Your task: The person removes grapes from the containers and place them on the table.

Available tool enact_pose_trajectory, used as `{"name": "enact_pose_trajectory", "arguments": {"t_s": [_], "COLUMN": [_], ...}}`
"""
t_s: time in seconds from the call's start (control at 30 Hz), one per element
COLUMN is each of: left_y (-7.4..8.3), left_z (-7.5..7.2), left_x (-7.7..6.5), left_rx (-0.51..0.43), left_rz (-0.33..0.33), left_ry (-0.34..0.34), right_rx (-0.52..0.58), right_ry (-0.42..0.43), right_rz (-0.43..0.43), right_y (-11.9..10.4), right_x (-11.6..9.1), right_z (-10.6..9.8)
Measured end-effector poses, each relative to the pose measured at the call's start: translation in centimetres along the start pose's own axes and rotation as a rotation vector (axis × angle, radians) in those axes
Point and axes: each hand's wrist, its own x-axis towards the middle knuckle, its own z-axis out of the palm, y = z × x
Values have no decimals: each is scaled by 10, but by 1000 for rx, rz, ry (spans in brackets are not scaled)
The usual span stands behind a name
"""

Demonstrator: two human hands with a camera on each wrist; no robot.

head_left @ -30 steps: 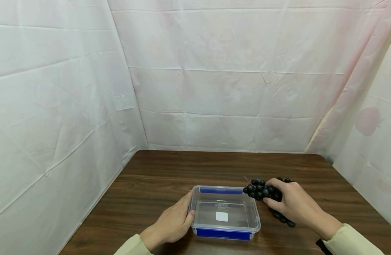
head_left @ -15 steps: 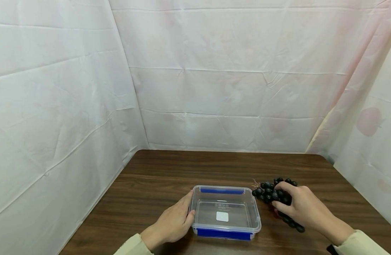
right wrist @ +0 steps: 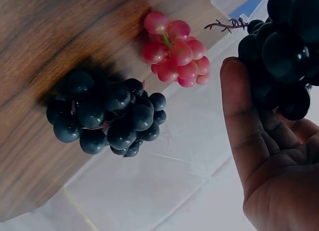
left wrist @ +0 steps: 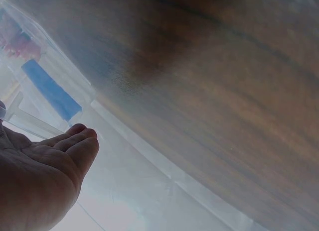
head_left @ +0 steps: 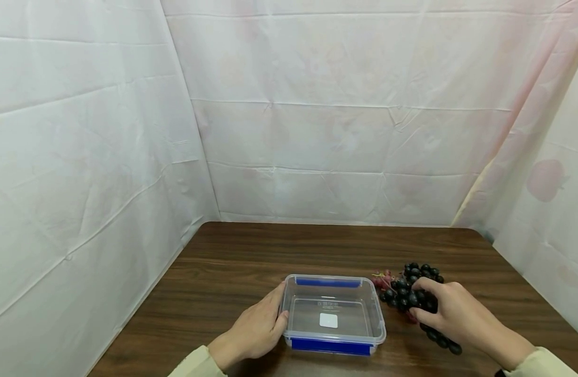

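My right hand (head_left: 463, 317) grips a bunch of black grapes (head_left: 406, 297) to the right of a clear plastic container (head_left: 333, 314) with blue clips. More grapes of that bunch show below the palm. In the right wrist view, the curled fingers hold the bunch (right wrist: 284, 57) from one side. A second black bunch (right wrist: 107, 114) lies on the table just beyond, beside a small pink bunch (right wrist: 177, 52). My left hand (head_left: 253, 327) rests along the container's left wall, fingers extended, thumb at its near corner. The left wrist view shows those fingers (left wrist: 75, 146) nearly straight against the plastic.
The brown wooden table (head_left: 251, 246) runs back to a pale cloth wall (head_left: 326, 131). Similar cloth hangs on the left and right. A bit of red (head_left: 413, 318) shows beneath the held grapes. A white label (head_left: 328, 320) shows within the container.
My right hand has moved right and slightly nearer with the black grapes, away from the container's rim. The pink bunch has come into sight behind it. My left hand has stayed still.
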Motion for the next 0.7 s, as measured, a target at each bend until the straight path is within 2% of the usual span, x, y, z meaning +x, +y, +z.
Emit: {"name": "enact_pose_trajectory", "arguments": {"t_s": [0.2,0.4,0.53,0.7], "left_y": [0,1,2,1], "left_z": [0,-2,-2,-1], "left_x": [0,0,0,1], "left_rx": [-1,-2,-3,-4], "left_rz": [1,11,16,5], "left_ry": [-1,10,15,5], "right_rx": [23,29,41,94], "right_ry": [-27,-63,-71,-140], "right_rz": [-33,-11,-29,-30], "right_y": [3,6,9,13], "right_x": [-4,-8,-11,-14], "right_z": [4,6,9,11]}}
